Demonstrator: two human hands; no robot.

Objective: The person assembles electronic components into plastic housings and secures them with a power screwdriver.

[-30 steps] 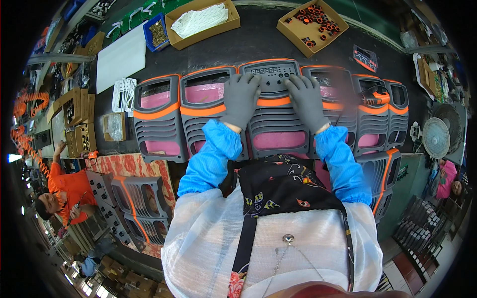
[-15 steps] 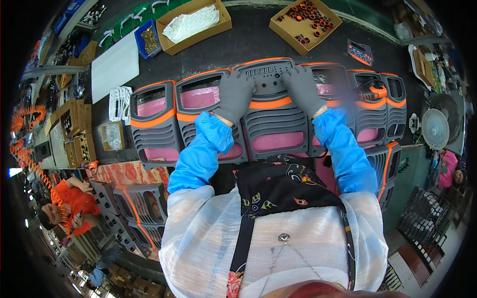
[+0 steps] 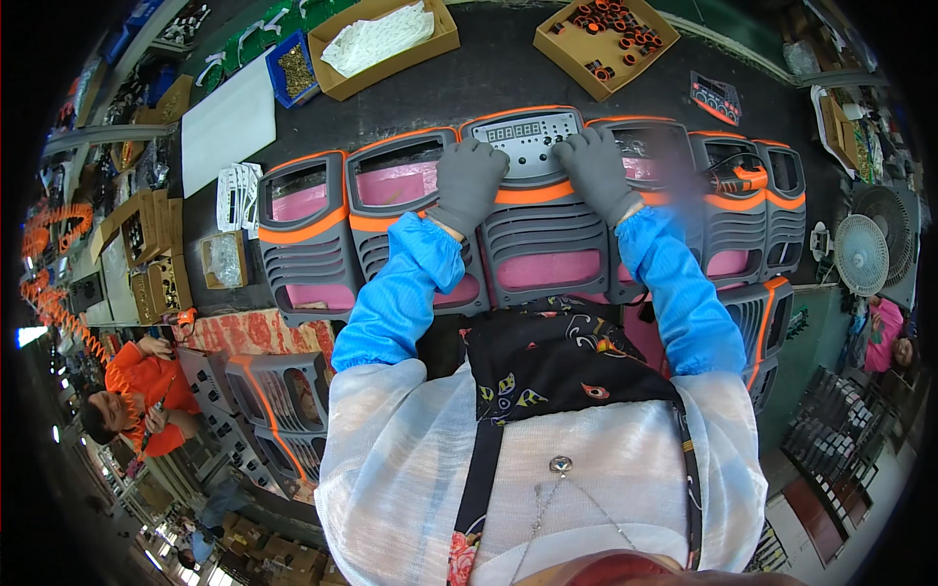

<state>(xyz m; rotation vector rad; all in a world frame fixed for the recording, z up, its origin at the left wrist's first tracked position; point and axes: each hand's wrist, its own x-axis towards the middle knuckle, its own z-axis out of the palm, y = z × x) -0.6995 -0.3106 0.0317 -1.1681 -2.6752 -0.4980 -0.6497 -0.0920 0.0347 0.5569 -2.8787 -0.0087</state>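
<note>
Directly before me stands a grey and orange plastic front housing with louvres and a control panel in its upper opening. The panel carries a digit display and small black knobs. In a dark grey glove, my left hand is closed at the panel's left edge, fingers bent. My right hand, gloved alike, is closed at the right edge, its fingertips by the panel's corner. Both hands hold the housing from its two sides; the undersides of the fingers are hidden.
Similar housings stand to the left and right. An orange tool lies over one. Behind are a carton of white sheets, a blue bin, a carton of black-orange knobs and a loose printed panel. A co-worker is at left.
The control panel looks paler and its face catches more light. Both hands have shifted slightly, and their fingers are more bent. The co-worker at left has moved their arms.
</note>
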